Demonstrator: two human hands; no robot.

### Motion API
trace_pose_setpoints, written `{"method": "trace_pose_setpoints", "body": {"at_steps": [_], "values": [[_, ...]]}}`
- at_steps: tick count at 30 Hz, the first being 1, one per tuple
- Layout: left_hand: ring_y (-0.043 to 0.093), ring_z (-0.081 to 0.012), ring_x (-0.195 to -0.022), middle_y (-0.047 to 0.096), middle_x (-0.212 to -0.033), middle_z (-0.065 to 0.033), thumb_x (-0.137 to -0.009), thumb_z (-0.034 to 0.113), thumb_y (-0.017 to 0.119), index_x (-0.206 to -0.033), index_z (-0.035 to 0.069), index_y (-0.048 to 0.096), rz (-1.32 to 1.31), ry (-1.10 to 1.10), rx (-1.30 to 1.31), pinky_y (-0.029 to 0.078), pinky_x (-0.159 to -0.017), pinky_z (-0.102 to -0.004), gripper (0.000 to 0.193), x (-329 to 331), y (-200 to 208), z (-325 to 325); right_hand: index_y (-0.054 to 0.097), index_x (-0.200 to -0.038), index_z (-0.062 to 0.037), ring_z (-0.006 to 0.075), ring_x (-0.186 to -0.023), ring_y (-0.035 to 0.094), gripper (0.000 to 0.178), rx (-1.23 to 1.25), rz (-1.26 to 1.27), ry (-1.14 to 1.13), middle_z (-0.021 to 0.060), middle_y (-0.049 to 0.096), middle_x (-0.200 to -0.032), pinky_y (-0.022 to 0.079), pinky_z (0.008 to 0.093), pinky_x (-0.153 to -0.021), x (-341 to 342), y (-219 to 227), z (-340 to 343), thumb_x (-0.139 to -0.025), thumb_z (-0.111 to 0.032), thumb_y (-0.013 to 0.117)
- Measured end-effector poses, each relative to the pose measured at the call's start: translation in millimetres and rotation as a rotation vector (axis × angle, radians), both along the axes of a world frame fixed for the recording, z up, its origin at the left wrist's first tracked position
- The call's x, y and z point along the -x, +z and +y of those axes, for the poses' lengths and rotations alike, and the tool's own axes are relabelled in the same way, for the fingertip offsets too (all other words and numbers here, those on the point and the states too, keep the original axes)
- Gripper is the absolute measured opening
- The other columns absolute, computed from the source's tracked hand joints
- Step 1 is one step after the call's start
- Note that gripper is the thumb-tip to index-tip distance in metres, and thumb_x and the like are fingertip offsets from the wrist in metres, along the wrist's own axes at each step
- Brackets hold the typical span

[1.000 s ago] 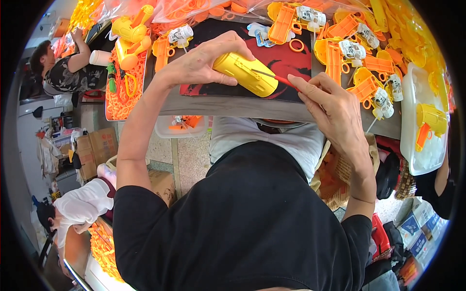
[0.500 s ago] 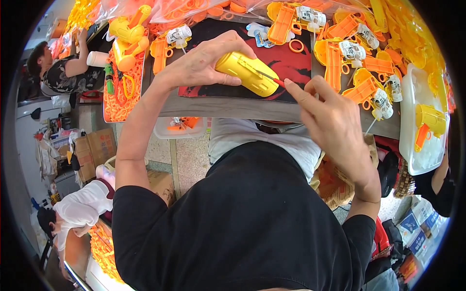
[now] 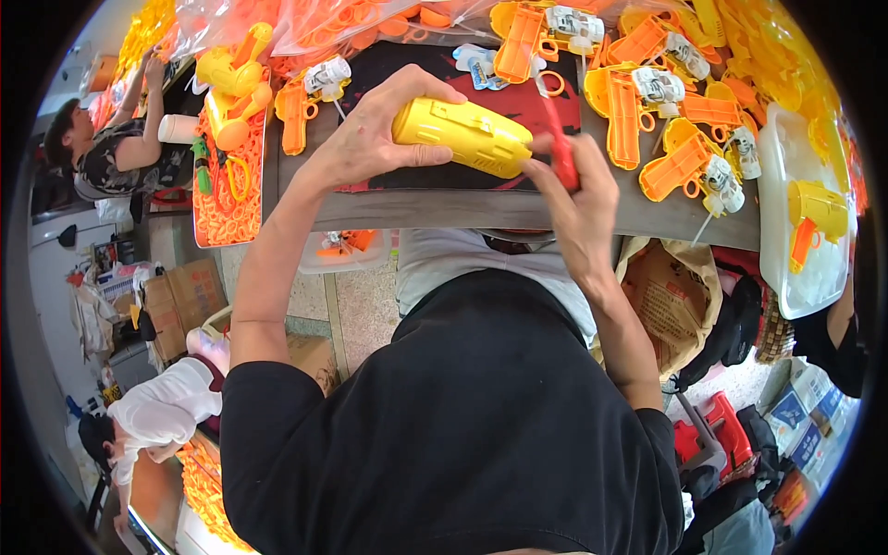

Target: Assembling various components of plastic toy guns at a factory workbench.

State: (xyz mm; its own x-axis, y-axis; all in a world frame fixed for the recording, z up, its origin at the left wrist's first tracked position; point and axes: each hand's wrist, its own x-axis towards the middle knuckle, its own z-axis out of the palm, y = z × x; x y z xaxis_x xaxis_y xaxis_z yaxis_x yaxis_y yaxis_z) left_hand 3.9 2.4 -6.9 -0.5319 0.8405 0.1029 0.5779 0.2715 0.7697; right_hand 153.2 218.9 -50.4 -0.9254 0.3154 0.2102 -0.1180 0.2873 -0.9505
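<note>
My left hand (image 3: 365, 139) is wrapped round the left end of a yellow barrel-shaped plastic shell (image 3: 462, 134), thumb below and fingers over the top. The shell is held over the dark red-and-black mat (image 3: 379, 65), its right end tilted slightly down. In my right hand (image 3: 583, 194) is a slim red-handled tool (image 3: 562, 155), its thin end pointing up and blurred, so its exact kind is unclear. Fingertips of the right hand are at the shell's right end; whether they touch it is hard to tell.
Orange-and-yellow toy assemblies with white printed cylinders (image 3: 659, 85) crowd the right of the table (image 3: 435, 211). On the left stands a tray of orange parts (image 3: 217, 208). A translucent bin (image 3: 777, 185) is far right. Two people (image 3: 129, 139) work at the left.
The tool has come off the shell's surface and turned upright in my right hand. That hand has shifted left, closer to the shell's end. The shell has moved slightly left.
</note>
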Motion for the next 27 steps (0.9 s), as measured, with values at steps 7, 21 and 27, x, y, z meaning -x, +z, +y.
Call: {"method": "trace_pose_setpoints", "body": {"at_steps": [7,21,27], "values": [[0.056,-0.0198,-0.111,0.056,-0.115,-0.0073,-0.077,0.011,0.083,-0.121,0.004,0.059,0.057,0.002,-0.082,0.047,-0.095,-0.0321,0.051,-11,-7,12,0.069,-0.104,-0.0011,0.0162,-0.098,0.061,0.023,0.014,0.189,-0.032,0.0066,0.062,-0.107,0.047,0.0276,-0.086,43,-21,-16,-0.084,-0.009,0.079],[0.062,-0.0263,-0.102,0.056,-0.109,-0.0079,-0.074,0.015,0.085,-0.121,0.011,0.063,0.158,0.073,-0.063,0.052,-0.087,-0.0369,0.052,-17,-17,18,0.071,-0.102,-0.0030,0.0165,-0.103,0.059,0.021,0.051,0.128,0.055,0.0056,0.065,-0.108,0.048,0.0302,-0.088,45,-21,-18,-0.085,-0.010,0.079],[0.062,-0.0257,-0.102,0.056,-0.110,-0.0080,-0.075,0.016,0.085,-0.120,0.009,0.062,0.115,0.151,-0.100,0.051,-0.088,-0.0360,0.051,-17,-30,11,0.072,-0.103,-0.0052,0.0189,-0.108,0.057,0.021,-0.076,0.104,0.048,0.0056,0.064,-0.109,0.046,0.0307,-0.092,57,-18,-19,-0.085,-0.013,0.079]]}}
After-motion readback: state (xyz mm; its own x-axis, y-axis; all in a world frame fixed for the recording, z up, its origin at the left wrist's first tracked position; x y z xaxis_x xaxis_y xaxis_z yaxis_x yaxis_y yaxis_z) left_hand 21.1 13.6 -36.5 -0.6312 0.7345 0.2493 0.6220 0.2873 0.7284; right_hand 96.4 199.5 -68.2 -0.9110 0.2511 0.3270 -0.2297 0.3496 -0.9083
